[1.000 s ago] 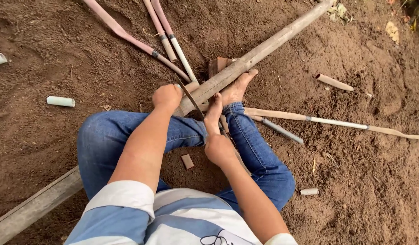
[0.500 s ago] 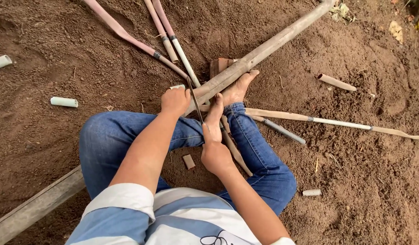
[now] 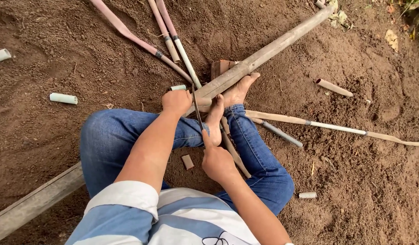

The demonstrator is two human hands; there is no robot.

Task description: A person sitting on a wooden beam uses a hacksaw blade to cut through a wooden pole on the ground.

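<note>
A thin, dark, flat blade stands between the two hands, its edge running from the left hand down to the right hand. The left hand is curled in a fist around a short pale-green tube piece, just left of the blade's top. The right hand is closed at the blade's lower end, thumb raised along it. Just beyond the left hand, a long, smooth, grey-brown bamboo pole lies slantwise on crumbly brown soil, with two bare feet pressed against it. Slim pinkish canes lie further off.
</note>
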